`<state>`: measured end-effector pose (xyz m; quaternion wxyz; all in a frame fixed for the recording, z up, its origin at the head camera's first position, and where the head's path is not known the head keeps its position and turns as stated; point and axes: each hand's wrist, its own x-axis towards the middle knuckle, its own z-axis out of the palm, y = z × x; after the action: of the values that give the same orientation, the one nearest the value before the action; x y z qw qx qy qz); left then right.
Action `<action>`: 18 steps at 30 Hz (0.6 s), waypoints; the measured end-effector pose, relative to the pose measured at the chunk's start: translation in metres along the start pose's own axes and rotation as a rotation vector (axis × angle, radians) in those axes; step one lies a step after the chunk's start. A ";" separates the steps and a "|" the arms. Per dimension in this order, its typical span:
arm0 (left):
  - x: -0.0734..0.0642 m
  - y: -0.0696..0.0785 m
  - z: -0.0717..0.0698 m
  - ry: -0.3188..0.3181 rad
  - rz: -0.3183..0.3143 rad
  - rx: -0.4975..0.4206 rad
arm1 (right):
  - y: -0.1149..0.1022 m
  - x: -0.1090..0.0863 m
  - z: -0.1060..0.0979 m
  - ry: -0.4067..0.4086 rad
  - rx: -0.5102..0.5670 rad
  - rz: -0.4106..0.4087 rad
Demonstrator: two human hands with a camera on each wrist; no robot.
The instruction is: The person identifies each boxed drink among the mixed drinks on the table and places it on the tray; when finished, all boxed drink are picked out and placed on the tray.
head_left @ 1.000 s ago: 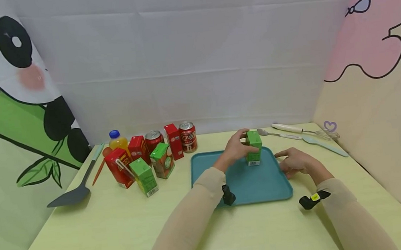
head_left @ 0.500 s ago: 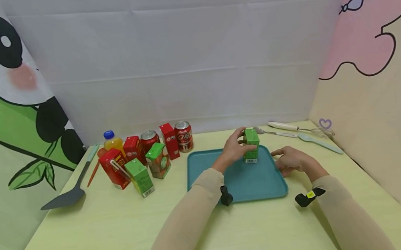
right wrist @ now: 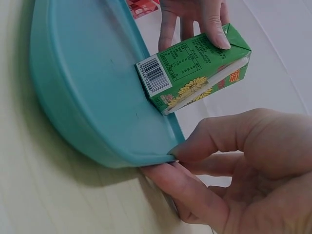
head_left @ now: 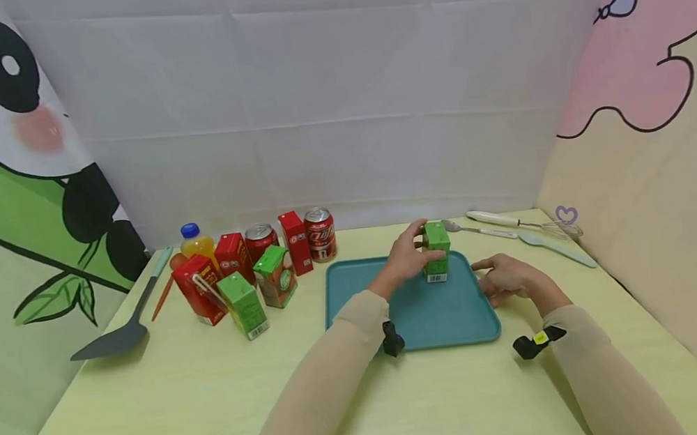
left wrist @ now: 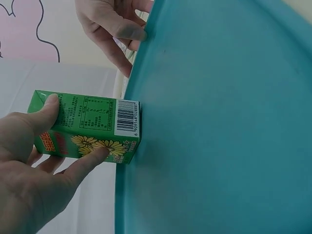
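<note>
My left hand grips a green drink carton with yellow flowers, thumb on one side and fingers on another. The carton stands upright at the far right part of a blue-green tray; in the left wrist view its barcode end is right at the tray surface. A white straw runs along the carton's side in the right wrist view. My right hand pinches the tray's right rim, thumb on top and fingers below the edge.
Left of the tray stand another green carton, a green-topped carton, red cartons, red cans and a juice bottle. A spatula lies far left. A whisk, fork and pale green utensil lie back right.
The head view has shifted slightly, so the scene sits a little further left in it. Both hands, the carton and the tray keep their places relative to each other.
</note>
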<state>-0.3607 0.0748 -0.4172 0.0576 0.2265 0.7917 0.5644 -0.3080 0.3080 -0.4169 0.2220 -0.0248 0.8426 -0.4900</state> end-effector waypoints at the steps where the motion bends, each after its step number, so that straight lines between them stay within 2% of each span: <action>1: 0.000 0.000 -0.001 0.006 0.003 0.012 | 0.000 0.000 0.000 -0.001 0.001 -0.001; 6: -0.001 -0.001 -0.005 0.029 0.017 0.063 | 0.003 0.000 0.000 -0.007 0.010 0.004; 11: -0.002 0.001 -0.011 0.021 0.005 0.093 | 0.003 -0.001 -0.002 -0.013 0.010 0.003; 18: -0.004 0.002 -0.017 0.007 -0.008 0.086 | 0.001 -0.001 -0.003 -0.024 0.025 -0.007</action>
<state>-0.3621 0.0585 -0.4101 0.0474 0.2237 0.8163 0.5304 -0.3079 0.3117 -0.4162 0.2306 -0.0307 0.8337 -0.5008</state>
